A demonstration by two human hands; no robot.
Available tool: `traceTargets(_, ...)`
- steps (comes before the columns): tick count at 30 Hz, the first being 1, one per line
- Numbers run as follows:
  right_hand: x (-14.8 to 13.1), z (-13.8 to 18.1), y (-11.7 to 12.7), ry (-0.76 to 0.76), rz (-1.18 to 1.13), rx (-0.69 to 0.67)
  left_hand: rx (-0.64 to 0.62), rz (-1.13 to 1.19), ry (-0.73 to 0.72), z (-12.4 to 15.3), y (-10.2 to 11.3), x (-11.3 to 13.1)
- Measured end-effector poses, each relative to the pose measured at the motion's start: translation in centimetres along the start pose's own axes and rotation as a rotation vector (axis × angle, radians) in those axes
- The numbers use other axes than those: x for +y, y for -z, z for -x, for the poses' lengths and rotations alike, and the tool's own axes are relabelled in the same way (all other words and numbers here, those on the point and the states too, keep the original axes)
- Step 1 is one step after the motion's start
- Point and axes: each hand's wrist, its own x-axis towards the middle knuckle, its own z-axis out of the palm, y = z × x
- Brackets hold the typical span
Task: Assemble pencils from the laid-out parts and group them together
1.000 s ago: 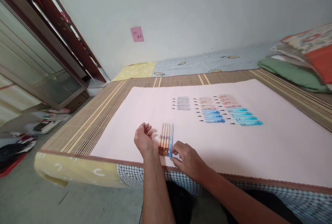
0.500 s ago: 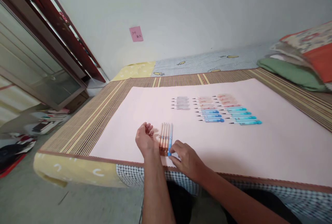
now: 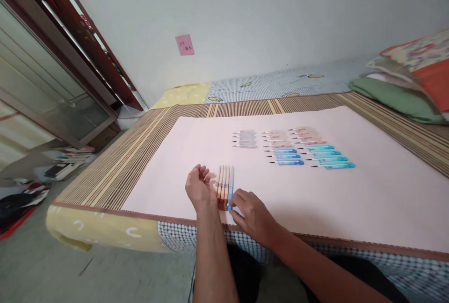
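Observation:
A row of several cream pens with brown ends (image 3: 222,188) lies side by side on the pink sheet (image 3: 161,176). Against the row's right side lies a light blue pen (image 3: 231,183) with a darker blue lower end. My right hand (image 3: 253,214) has its thumb and index finger at that lower end, pinching it. On the left of the row rests my left hand (image 3: 198,188), fingers loosely bent and apart, with nothing seen in them. Farther back lie clear grey pieces (image 3: 245,139), dark blue pieces (image 3: 286,157) and turquoise pieces (image 3: 329,159), with thin dark points facing left.
Two groups of orange-tinted pieces (image 3: 277,135) lie behind the blue ones. A striped mat (image 3: 115,162) spreads under the sheet over a bed-like surface. Pillows and a green cushion (image 3: 393,97) are piled at the back right. A pink note (image 3: 184,45) is on the wall.
Almost nothing differs. The view has shifted very slightly, and my left hand sits a touch farther right. My right hand stays at the blue pen's lower end.

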Motion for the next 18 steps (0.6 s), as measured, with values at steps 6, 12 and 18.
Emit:
traceTargets(6,0.02,-0.04,-0.18,0.013,0.024,0.011,-0.002,0.007,0.015,0.01,0.0,-0.06)
traceTargets(12,-0.03,0.0,-0.23,0.003,0.03,0.005,-0.006,0.02,0.022,0.05,-0.16,-0.06)
traceTargets(18,0.16,0.11,-0.33,0.004,0.005,0.015,-0.011,0.009,0.016,-0.03,-0.12,-0.1)
